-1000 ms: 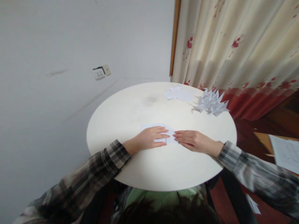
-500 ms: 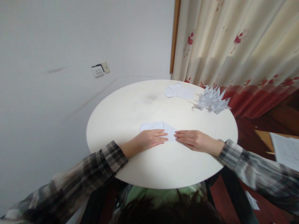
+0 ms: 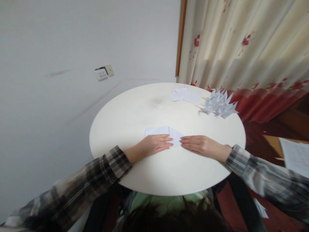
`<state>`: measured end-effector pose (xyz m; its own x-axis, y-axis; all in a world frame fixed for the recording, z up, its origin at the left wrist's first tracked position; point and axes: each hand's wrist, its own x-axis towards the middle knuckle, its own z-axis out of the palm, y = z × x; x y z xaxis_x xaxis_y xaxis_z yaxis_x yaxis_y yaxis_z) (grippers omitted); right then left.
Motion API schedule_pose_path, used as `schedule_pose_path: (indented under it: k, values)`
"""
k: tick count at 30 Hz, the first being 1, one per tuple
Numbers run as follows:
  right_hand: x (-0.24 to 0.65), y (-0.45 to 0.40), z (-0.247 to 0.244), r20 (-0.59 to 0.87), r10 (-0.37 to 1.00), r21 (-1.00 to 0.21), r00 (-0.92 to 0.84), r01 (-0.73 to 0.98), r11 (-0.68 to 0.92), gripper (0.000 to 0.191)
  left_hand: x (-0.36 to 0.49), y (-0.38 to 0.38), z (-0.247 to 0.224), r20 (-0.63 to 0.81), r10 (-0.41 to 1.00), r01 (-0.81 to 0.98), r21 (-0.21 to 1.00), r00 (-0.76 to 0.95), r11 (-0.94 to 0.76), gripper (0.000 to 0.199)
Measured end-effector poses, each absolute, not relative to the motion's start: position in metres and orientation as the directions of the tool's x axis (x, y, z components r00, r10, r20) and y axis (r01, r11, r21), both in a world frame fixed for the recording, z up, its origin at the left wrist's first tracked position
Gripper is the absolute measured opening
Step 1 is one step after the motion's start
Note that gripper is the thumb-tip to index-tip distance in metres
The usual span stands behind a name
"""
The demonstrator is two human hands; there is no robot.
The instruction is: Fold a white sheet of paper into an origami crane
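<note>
One folded sheet of white paper (image 3: pixel 156 130), lying flat on the table, in the near half and about midway across; a square-cornered part to the left, a crease line, then a part narrowing towards the right.

Two hands, bare. Left hand (image 3: pixel 154 144): laid palm down over the near side of the square-cornered part, fingers extended and slightly spread, tips past the crease line. Right hand (image 3: pixel 202 145): palm down, fingers straight and together, tips on the narrowing end; whether its thumb grips the paper, cannot be told. A short stretch of paper shows between the two sets of fingertips.

Two plaid cuffs, one at each wrist.

One round white table (image 3: pixel 120 119), with a grey smudge beyond the folded sheet.

One group of loose white paper pieces (image 3: pixel 187 95), flat and overlapping, near the far edge.

One cluster of pointed folded-paper shapes (image 3: pixel 219 104), far right of the tabletop, just beside the loose pieces; count unclear.

One cream curtain (image 3: pixel 222 45), red flowers, red lower band. One pale wall (image 3: pixel 60 38), bearing a socket (image 3: pixel 100 74) and a smaller plate, side by side.

One sheet with faint writing (image 3: pixel 294 156), right of the table.
</note>
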<state>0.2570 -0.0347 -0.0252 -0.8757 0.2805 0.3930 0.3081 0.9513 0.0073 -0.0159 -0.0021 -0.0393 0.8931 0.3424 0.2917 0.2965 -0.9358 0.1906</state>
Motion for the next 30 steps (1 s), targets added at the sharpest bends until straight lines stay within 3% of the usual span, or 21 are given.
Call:
schedule_pose_path:
  k: [13,22,27,30]
  values:
    - [0.254,-0.035,-0.026,0.429,0.305,-0.1,-0.85,0.291,0.951,0.03,-0.014,-0.003,-0.036,0.295,0.355,0.297,0.225,0.887,-0.928,0.027]
    - [0.252,-0.035,-0.017,0.406,0.491,-0.457,-0.771,0.294,0.839,0.028,-0.003,-0.007,-0.02,0.313,0.433,0.376,0.225,0.846,-0.899,0.03]
    - [0.248,-0.032,-0.01,0.221,0.696,-0.681,-0.683,0.403,0.612,0.031,0.013,-0.006,-0.013,0.312,0.466,0.431,0.178,0.828,-0.884,0.033]
    - [0.248,-0.029,-0.009,0.162,0.697,-0.755,-0.698,0.367,0.543,0.032,0.017,-0.007,-0.012,0.287,0.464,0.442,0.143,0.838,-0.886,0.031]
